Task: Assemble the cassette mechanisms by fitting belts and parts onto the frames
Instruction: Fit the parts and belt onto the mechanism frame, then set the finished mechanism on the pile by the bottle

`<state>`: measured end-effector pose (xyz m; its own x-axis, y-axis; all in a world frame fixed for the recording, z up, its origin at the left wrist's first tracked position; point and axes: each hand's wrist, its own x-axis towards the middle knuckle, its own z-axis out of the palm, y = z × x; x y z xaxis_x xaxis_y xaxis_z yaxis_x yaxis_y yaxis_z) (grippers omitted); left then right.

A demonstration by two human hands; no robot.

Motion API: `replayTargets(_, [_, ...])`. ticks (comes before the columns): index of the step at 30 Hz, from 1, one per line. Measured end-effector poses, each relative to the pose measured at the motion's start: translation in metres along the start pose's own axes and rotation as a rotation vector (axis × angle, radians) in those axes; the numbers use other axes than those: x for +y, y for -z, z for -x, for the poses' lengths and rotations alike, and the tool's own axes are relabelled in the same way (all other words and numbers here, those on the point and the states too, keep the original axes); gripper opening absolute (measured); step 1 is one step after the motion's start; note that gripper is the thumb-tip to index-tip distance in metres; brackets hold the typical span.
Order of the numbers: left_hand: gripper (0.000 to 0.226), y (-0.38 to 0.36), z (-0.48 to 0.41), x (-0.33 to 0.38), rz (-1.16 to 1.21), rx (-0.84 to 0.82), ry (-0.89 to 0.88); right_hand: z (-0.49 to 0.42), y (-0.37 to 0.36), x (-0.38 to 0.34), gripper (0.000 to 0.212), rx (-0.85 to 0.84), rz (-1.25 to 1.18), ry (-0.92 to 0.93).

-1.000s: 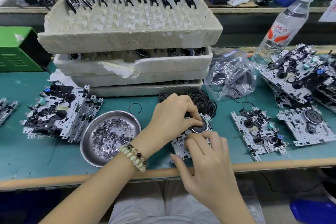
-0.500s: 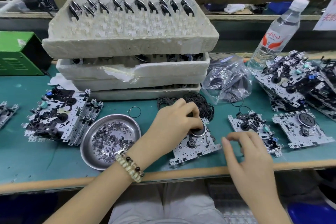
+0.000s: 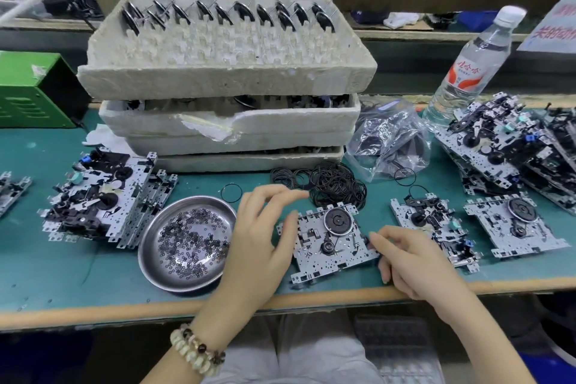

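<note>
A silver cassette frame lies flat near the table's front edge. A black flywheel sits on it, and a thin belt runs from the flywheel down to a small pulley. My left hand is at the frame's left side with its thumb against the edge. Its fingers are spread and lifted above the frame, holding nothing. My right hand touches the frame's right edge with its fingertips. A heap of loose black belts lies just behind the frame.
A steel dish of small washers sits left of my left hand. Stacked foam trays of flywheels stand behind. Frames are stacked at left, lie at right and are piled at far right. Behind those are a water bottle and a plastic bag.
My left hand has lifted off the flywheel and opened its fingers. My right hand, in the air to the right half a second ago, has come back to the frame's right edge.
</note>
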<state>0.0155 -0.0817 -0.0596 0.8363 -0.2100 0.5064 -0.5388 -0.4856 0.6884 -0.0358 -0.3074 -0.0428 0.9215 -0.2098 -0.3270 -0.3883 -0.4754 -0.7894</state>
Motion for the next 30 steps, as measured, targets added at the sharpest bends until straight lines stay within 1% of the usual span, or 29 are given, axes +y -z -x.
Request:
replayTargets(4, [0.026, -0.005, 0.015, -0.001, 0.069, 0.031, -0.019, -0.001, -0.001, -0.005, 0.044, -0.058, 0.003, -0.088])
replayTargets(9, [0.026, -0.004, 0.014, -0.005, 0.128, 0.078, 0.002, 0.004, 0.001, -0.007, 0.043, -0.123, -0.145, -0.13])
replayTargets(14, [0.025, -0.002, 0.015, -0.006, 0.145, 0.114, -0.007, 0.01, 0.012, -0.018, 0.04, -0.228, -0.195, -0.118])
replayTargets(18, [0.025, -0.003, 0.016, -0.006, 0.148, 0.119, -0.013, 0.016, 0.027, -0.033, 0.037, -0.187, -0.242, -0.085])
replayTargets(21, [0.024, -0.002, 0.017, -0.005, 0.167, 0.141, -0.017, 0.021, 0.045, -0.052, 0.039, -0.089, -0.209, -0.077])
replayTargets(22, [0.024, -0.002, 0.017, -0.005, 0.175, 0.155, -0.018, 0.023, 0.051, -0.061, 0.042, -0.049, -0.163, -0.068])
replayTargets(23, [0.024, -0.001, 0.017, -0.005, 0.179, 0.172, -0.021, 0.026, 0.054, -0.072, 0.044, -0.01, -0.066, -0.036])
replayTargets(24, [0.023, -0.001, 0.018, -0.005, 0.187, 0.191, -0.022, 0.03, 0.054, -0.083, 0.043, 0.043, 0.111, 0.034])
replayTargets(26, [0.024, -0.001, 0.018, -0.004, 0.212, 0.236, -0.017, 0.036, 0.045, -0.101, 0.04, 0.161, 0.621, 0.193])
replayTargets(27, [0.025, 0.0, 0.018, -0.003, 0.227, 0.263, -0.012, 0.041, 0.033, -0.11, 0.038, 0.196, 0.848, 0.231])
replayTargets(28, [0.026, -0.001, 0.019, -0.004, 0.243, 0.293, -0.005, 0.046, 0.016, -0.115, 0.031, 0.235, 0.994, 0.287])
replayTargets(30, [0.027, -0.001, 0.021, -0.005, 0.291, 0.352, 0.024, 0.054, -0.03, -0.123, 0.012, 0.23, 1.231, 0.378])
